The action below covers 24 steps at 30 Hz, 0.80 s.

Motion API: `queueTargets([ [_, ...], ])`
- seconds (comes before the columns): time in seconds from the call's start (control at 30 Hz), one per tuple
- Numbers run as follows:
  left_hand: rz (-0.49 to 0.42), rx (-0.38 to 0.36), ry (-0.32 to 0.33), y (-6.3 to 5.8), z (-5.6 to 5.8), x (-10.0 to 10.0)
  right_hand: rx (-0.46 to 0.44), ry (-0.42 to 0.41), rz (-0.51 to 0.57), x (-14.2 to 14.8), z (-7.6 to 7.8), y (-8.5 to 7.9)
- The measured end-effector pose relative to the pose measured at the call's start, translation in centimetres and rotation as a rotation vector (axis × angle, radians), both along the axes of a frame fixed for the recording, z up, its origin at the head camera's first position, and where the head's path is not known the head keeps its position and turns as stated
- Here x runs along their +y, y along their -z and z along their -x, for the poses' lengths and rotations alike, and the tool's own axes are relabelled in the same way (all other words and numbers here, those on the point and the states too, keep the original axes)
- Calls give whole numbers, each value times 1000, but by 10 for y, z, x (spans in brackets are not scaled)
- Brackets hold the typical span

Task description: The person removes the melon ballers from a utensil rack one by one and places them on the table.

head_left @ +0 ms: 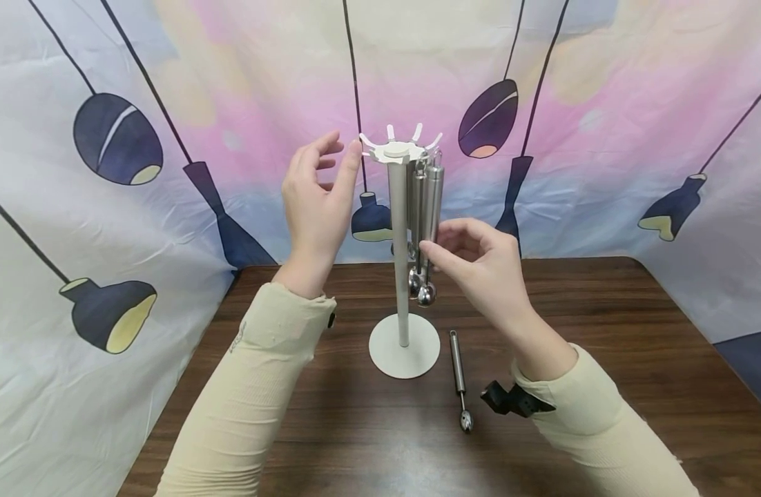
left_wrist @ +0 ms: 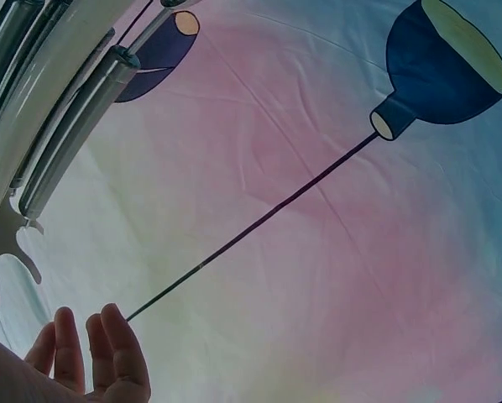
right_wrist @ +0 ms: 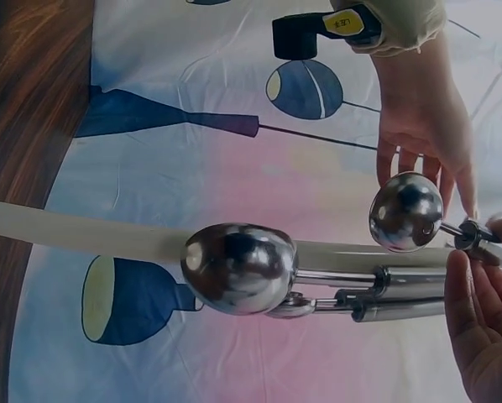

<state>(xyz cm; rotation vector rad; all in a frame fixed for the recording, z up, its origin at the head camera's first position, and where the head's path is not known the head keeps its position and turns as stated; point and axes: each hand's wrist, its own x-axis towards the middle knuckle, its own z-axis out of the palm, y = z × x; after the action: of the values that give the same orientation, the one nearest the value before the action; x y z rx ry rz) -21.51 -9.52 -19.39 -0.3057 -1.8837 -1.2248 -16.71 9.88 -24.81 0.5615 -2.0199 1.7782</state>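
Note:
A white utensil stand [head_left: 398, 241] with a ring of upturned hooks [head_left: 411, 146] rises from a round base. Several steel scoops with tubular handles hang on its right side. My right hand [head_left: 480, 266] pinches the lower handle of one melon baller [right_wrist: 406, 211] between thumb and fingers; its round bowl hangs below them. Another round-bowled scoop [right_wrist: 238, 269] hangs close by. My left hand [head_left: 318, 186] is raised at the left of the hooks, fingers loosely bent and the thumb tip right at one hook, with nothing held.
A small steel utensil [head_left: 458, 366] with a holed, spoon-like head lies on the dark wooden table [head_left: 331, 428], to the right of the stand's round base [head_left: 404, 362]. Behind the table hangs a cloth [head_left: 250, 103] printed with lamps.

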Motion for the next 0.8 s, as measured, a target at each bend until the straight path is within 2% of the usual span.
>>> queueTargets([
  [0.4, 23, -90, -30, -3, 9, -3, -75, 49, -2, 22, -10, 21],
  [0.57, 41, -99, -41, -5, 10, -3, -145, 74, -9, 31, -13, 32],
  [0.8, 73, -105, -59, -9, 13, -3, -190, 96, -27, 40, -15, 47],
])
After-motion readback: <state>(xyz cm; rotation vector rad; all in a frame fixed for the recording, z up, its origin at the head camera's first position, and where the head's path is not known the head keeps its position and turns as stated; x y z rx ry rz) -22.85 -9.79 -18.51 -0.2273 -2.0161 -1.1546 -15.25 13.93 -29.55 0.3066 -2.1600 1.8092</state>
